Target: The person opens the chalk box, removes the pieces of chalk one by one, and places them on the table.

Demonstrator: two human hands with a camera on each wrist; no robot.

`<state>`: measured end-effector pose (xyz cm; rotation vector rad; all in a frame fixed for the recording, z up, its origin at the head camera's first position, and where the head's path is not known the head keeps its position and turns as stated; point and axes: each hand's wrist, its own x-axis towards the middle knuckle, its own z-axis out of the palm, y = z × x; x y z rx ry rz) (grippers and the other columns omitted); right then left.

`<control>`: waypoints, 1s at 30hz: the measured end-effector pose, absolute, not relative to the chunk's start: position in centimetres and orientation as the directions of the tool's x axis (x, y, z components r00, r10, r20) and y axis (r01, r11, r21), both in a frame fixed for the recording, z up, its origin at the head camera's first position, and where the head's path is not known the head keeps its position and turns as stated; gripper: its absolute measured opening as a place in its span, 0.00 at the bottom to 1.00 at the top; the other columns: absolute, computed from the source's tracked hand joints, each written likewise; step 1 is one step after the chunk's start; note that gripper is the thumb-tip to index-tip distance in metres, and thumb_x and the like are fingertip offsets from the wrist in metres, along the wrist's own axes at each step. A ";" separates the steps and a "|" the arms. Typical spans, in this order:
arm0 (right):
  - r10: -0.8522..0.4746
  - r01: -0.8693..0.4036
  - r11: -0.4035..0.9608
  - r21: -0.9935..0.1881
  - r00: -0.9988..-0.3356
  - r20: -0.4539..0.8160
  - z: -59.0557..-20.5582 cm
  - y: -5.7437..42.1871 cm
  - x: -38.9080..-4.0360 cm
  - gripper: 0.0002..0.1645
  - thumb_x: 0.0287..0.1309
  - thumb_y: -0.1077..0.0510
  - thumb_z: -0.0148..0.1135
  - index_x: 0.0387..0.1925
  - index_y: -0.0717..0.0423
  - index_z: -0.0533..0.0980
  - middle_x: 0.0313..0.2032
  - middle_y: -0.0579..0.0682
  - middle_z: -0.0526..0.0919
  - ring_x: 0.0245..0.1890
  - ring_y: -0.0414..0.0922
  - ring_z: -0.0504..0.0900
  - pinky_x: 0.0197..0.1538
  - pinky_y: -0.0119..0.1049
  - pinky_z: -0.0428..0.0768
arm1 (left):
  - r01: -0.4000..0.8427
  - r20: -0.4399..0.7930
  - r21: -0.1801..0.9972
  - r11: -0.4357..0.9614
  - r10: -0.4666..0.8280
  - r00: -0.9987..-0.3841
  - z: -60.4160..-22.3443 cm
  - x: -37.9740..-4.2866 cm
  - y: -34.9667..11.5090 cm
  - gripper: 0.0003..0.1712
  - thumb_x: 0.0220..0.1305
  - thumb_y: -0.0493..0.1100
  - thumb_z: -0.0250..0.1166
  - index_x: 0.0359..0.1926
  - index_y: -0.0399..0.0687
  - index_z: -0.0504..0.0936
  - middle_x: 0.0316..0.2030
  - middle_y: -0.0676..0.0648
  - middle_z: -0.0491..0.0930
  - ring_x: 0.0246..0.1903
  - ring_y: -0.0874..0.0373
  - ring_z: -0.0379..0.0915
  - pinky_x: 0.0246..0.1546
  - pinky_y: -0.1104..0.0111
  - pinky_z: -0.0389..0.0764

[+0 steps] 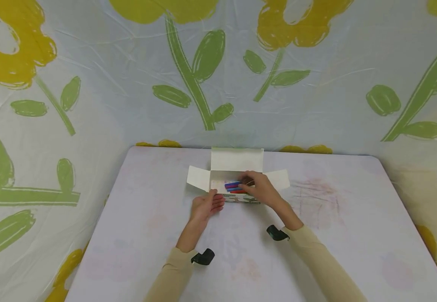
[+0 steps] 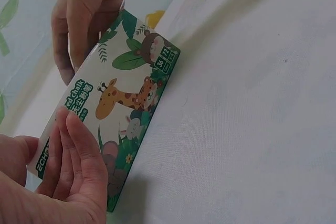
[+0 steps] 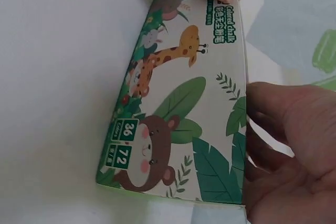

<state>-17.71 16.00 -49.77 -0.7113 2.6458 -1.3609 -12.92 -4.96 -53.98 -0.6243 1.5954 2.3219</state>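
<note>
An open cardboard chalk box [image 1: 236, 161] stands on the white table [image 1: 335, 243], lid and side flaps spread. Its front shows a giraffe and a bear [image 2: 131, 98] [image 3: 178, 108]. Several coloured chalk sticks [image 1: 232, 186] lie inside. My left hand [image 1: 205, 205] rests against the box's front left, fingers straight on the printed face [image 2: 68, 177]. My right hand [image 1: 261, 188] reaches over the rim from the right, its fingers curled down onto the chalk ends [image 2: 86, 9]. The fingertips are hidden inside the box. The right palm [image 3: 294, 150] fills the right wrist view's right side.
A flower-printed cloth [image 1: 203, 84] hangs behind and round the table. Faint chalk smudges [image 1: 316, 197] mark the tabletop right of the box. Black wrist mounts [image 1: 203, 256] [image 1: 277, 233] sit on both beige sleeves.
</note>
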 end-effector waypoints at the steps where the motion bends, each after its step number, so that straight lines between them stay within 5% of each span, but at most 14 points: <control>1: -0.467 -0.381 0.502 -0.776 -0.875 0.128 -49.8 16.0 -17.9 0.13 0.64 0.70 0.66 0.49 0.72 0.79 0.45 0.67 0.84 0.45 0.59 0.85 0.50 0.54 0.85 | -0.439 -0.482 0.820 -0.367 -0.031 -0.875 -54.1 -12.9 -5.0 0.20 0.74 0.44 0.60 0.44 0.24 0.83 0.29 0.45 0.87 0.27 0.62 0.84 0.34 0.73 0.87; 18: -0.661 -0.494 0.699 -0.517 -0.722 -0.203 -48.2 15.0 -20.9 0.06 0.60 0.70 0.69 0.39 0.64 0.81 0.38 0.56 0.84 0.40 0.50 0.81 0.48 0.45 0.83 | -0.406 -0.457 0.822 -0.399 -0.036 -0.889 -54.7 -13.2 -4.8 0.20 0.74 0.42 0.60 0.41 0.23 0.84 0.28 0.45 0.86 0.27 0.61 0.84 0.34 0.71 0.87; 30: -0.732 -0.530 0.648 -0.546 -0.631 -0.255 -48.9 15.2 -21.9 0.02 0.64 0.69 0.67 0.38 0.65 0.82 0.35 0.54 0.83 0.35 0.45 0.78 0.41 0.36 0.80 | -0.399 -0.447 0.827 -0.397 -0.032 -0.894 -54.3 -13.0 -4.8 0.21 0.74 0.42 0.60 0.45 0.20 0.82 0.30 0.44 0.87 0.28 0.61 0.83 0.36 0.71 0.87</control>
